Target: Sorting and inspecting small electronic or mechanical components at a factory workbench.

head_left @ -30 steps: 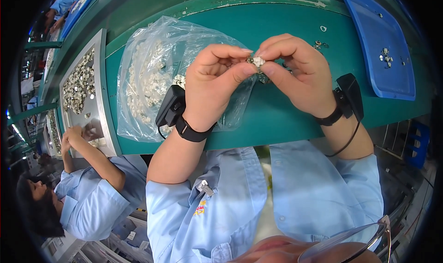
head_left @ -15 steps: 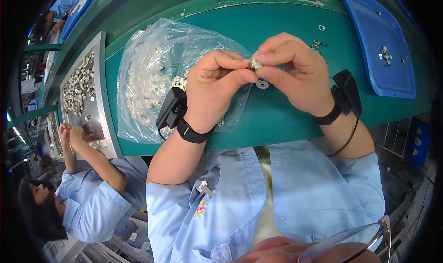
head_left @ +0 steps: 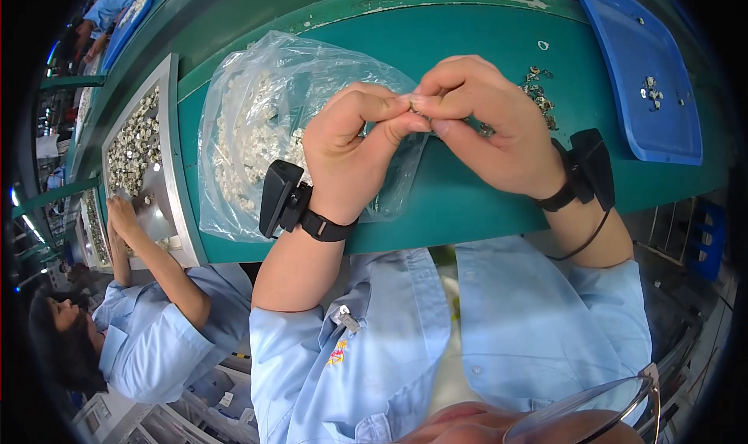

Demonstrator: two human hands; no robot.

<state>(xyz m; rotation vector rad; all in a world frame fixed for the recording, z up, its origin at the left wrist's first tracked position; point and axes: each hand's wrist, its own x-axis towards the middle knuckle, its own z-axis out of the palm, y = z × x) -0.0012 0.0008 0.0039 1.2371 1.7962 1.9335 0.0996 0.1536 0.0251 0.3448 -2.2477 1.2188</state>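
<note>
My left hand [head_left: 351, 152] and my right hand [head_left: 499, 128] meet above the green table, thumbs and forefingers pinched together. Between the fingertips sits a small white part [head_left: 414, 107], almost wholly covered by them, so its shape cannot be made out. Left of and beneath my left hand lies a clear plastic bag [head_left: 304, 58] filled with small white parts [head_left: 238, 159]. Small metal parts [head_left: 538, 93] lie in a loose pile just beyond my right hand, and a few more show under its fingers. Both wrists wear black straps with a black device.
A blue tray [head_left: 662, 144] with a few small parts is at the right. One pale ring [head_left: 543, 45] lies on the green table [head_left: 467, 31] near the back. At the left, a co-worker's hands [head_left: 117, 218] are over a metal-rimmed tray [head_left: 175, 171] of white parts.
My joined hands have shifted slightly left, and the fingers now hide more of the white part. The round metal disc below them is out of sight. More of the metal pile shows.
</note>
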